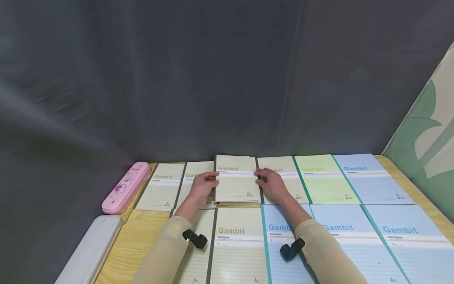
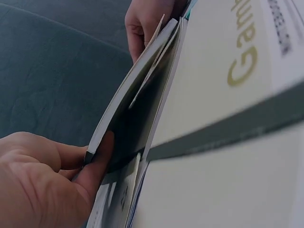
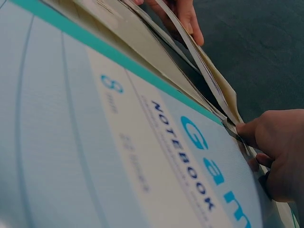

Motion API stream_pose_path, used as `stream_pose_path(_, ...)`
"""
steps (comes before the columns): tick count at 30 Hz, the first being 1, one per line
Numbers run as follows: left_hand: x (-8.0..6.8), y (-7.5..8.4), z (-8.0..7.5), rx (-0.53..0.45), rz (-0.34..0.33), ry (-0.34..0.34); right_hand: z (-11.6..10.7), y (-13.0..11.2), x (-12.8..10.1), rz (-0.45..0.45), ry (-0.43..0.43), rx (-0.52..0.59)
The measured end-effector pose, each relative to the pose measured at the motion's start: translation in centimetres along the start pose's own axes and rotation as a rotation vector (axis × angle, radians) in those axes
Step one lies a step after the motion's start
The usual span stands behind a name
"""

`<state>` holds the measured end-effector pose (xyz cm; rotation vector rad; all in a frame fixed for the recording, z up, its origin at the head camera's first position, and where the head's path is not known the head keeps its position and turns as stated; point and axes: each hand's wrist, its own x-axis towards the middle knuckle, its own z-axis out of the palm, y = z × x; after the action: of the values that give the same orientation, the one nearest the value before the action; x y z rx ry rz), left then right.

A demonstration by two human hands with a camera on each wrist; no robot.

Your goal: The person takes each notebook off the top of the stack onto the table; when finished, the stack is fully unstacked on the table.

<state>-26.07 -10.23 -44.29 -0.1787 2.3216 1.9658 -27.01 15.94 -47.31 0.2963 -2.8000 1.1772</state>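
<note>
In the head view a cream notebook (image 1: 237, 186) with a dark spine is held between both hands in the middle of the back row. My left hand (image 1: 202, 187) pinches its spine side, thumb on one face and fingers on the other, as the left wrist view shows. At the opposite edge, the fingers and thumb of my right hand (image 1: 273, 184) grip the notebook. Seen from the left wrist, the held notebook (image 2: 118, 97) is raised at a slant, its pages slightly parted. Beneath and beside it lie more cream notebooks (image 1: 163, 185).
A green notebook (image 1: 324, 179) and a blue notebook (image 1: 370, 179) lie right in the back row. Cream and blue notebooks (image 1: 408, 236) fill the front row. At left are a pink pencil case (image 1: 126, 188) and a white case (image 1: 90, 248). A dark curtain (image 1: 213, 79) hangs behind.
</note>
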Motion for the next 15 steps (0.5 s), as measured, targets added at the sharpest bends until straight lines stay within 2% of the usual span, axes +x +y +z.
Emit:
stream_pose_path(5,-0.5,-0.5,-1.6,0.024,0.008,0.009,-0.1,-0.2,0.0,0.01,-0.019,-0.012)
stream_pose_path(15,-2.1,-1.9,-4.8,0.048,-0.034,-0.003,-0.1,0.0,0.0,0.023,-0.028,-0.028)
